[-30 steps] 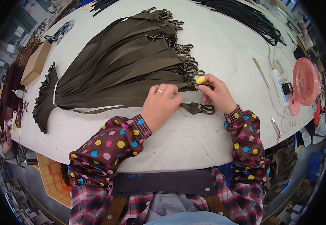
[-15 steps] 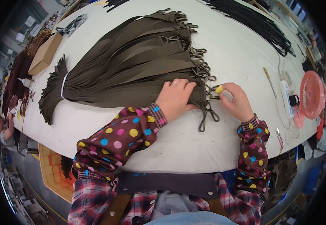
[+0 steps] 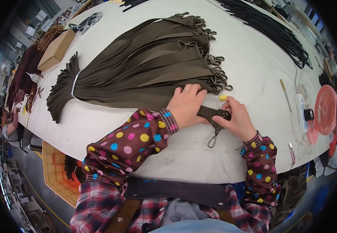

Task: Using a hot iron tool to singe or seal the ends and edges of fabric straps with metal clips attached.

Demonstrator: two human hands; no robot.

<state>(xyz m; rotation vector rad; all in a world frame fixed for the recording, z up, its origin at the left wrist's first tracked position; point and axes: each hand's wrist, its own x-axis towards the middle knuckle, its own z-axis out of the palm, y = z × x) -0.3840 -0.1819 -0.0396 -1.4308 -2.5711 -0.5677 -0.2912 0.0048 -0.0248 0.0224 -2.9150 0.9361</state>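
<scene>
A large bundle of olive-brown webbing straps (image 3: 145, 66) lies across the table, with metal snap hooks (image 3: 217, 75) fanned out at its right end. A white tie (image 3: 74, 84) gathers the straps at the left. My left hand (image 3: 186, 106) presses on the near straps, its fingers and thumb closed around their edge. My right hand (image 3: 236, 118), a yellow cover on its index fingertip, pinches the end of a near strap (image 3: 210, 115) pulled towards me. One snap hook (image 3: 212, 141) hangs from that end onto the tabletop. The right fingers partly hide the strap's end.
Dark straps (image 3: 269, 31) lie at the far right. Near the right edge are a yellow-handled tool (image 3: 285, 93), a white power strip (image 3: 302, 112), a pink basket (image 3: 326, 108) and small snips (image 3: 292, 152). A cardboard box (image 3: 57, 49) stands at left; another person (image 3: 11, 126) sits beyond it.
My right hand has closed on a strap end and drawn it towards me, apart from the other hooks. My left hand stays on the straps. The whole view has shifted slightly.
</scene>
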